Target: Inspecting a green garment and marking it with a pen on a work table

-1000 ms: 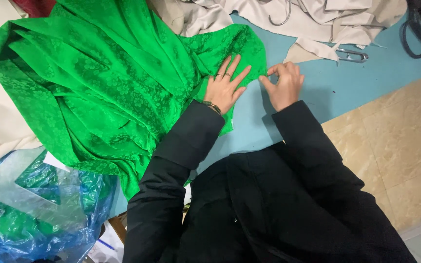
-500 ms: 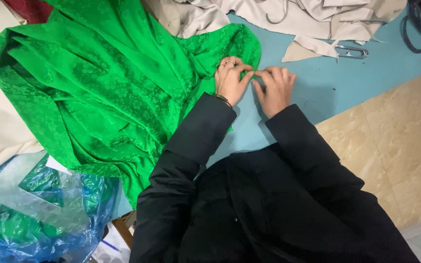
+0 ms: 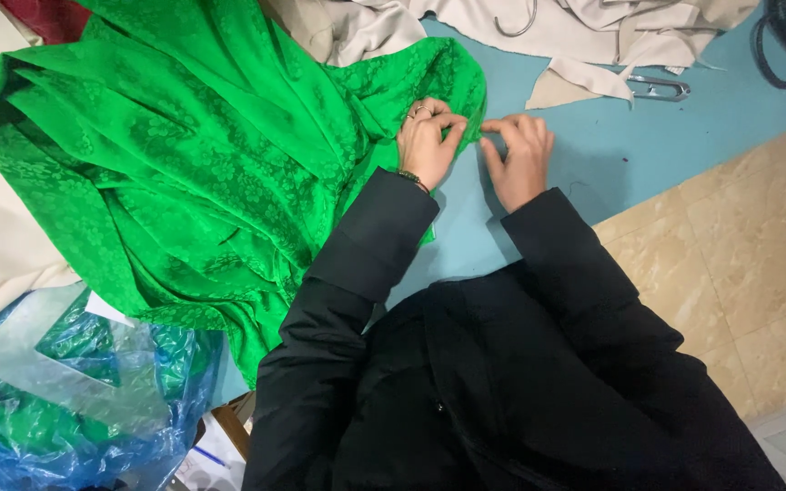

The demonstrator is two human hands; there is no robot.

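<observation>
Blue bench (image 3: 702,100) carries a blue plastic bag (image 3: 75,409) of green cloth at its near left corner, while mid-bench the left hand (image 3: 428,144) and right hand (image 3: 518,156), wrists bent inward, pinch the green fabric (image 3: 184,155) edge, fingertips nearly meeting.

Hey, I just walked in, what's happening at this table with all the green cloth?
A person in black sleeves is working on a shiny green patterned fabric spread over a light blue table top. Both hands meet at the cloth's right edge: the left hand pinches the edge while the right hand touches it with its fingertips. Cream fabric pieces and a metal clip lie further back, and a blue plastic bag holding more green material sits at the lower left.
</observation>
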